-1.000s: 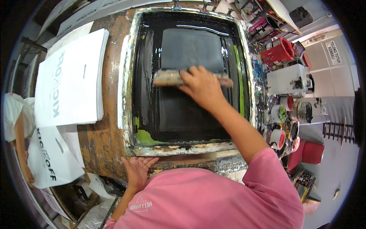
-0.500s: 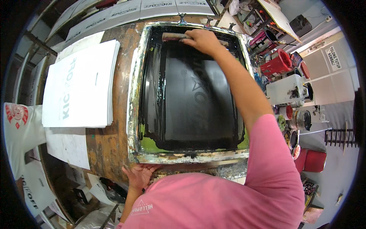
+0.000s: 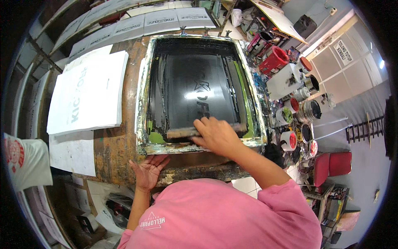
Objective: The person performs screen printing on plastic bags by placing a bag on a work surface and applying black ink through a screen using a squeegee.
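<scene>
Sliding down from the far end of the screen (image 3: pixel 143 103) half a second ago, the squeegee (image 3: pixel 180 133) is now lying across its near end, the right hand (image 3: pixel 217 135) travelling with it. Right fingers are closing over the squeegee's bar, gripping it around the middle. Left-hand fingers are spreading wide at the screen's near edge, left of centre, with the left hand (image 3: pixel 149 173) turning its palm up; whether its tips are touching the frame I cannot tell. Black ink (image 3: pixel 190 74) is coating the screen's mesh, dark lettering is showing through, and green is edging its right side. Clamps (image 3: pixel 182 30) are standing along the screen's far edge. Left of the screen, a stack of white printed sheets (image 3: pixel 89 93) is resting on the stained table (image 3: pixel 112 153). Right of the screen, a red bucket (image 3: pixel 272 59) and a translucent white container (image 3: pixel 284 83) are standing among paint pots.
</scene>
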Demonstrator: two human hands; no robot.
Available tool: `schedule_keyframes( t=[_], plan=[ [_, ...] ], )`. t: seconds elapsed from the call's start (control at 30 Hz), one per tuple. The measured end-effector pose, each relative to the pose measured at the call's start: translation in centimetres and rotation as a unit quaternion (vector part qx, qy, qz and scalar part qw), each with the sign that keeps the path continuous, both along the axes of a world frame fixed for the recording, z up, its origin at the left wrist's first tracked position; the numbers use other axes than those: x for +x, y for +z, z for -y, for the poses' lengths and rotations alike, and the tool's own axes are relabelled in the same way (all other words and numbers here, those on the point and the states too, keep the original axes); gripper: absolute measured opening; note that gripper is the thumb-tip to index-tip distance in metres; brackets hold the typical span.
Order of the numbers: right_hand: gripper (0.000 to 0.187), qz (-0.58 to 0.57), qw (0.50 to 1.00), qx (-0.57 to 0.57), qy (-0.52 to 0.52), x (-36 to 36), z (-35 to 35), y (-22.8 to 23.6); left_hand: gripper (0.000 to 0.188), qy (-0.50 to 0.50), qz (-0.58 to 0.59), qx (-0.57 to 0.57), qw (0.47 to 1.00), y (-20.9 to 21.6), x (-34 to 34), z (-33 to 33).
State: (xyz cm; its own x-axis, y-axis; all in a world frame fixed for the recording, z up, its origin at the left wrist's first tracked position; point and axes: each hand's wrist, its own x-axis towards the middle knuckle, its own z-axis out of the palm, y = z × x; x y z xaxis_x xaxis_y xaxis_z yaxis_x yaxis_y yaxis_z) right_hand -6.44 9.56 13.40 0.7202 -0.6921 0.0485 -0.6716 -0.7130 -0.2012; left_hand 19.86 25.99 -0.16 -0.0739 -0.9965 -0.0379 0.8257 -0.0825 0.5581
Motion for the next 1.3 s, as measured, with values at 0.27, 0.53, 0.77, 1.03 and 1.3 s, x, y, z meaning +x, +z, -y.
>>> schedule_keyframes(
  t=[0.27,0.53,0.77,1.03,1.3],
  plan=[
    [0.033,0.099,0.960,-0.250,-0.077,0.9,-2.3,9.9,0.110,-0.016,-0.059,-0.147,0.987,10.9,-0.9,2.9],
    [0.033,0.173,0.910,-0.370,-0.071,2.0,5.4,17.6,0.094,0.088,0.838,-0.065,0.535,10.6,-1.7,9.3],
    [0.043,0.141,0.924,-0.340,-0.104,3.7,6.2,22.6,0.106,0.038,0.936,0.019,0.349,4.1,-3.2,8.1],
    [0.039,0.166,0.945,-0.263,-0.099,3.1,8.7,24.0,0.065,0.218,0.775,-0.050,0.590,11.9,-4.4,13.9],
    [0.036,0.192,0.946,-0.252,-0.064,3.8,9.5,23.2,0.044,0.367,0.602,0.095,0.702,16.1,0.2,12.7]
  ],
)
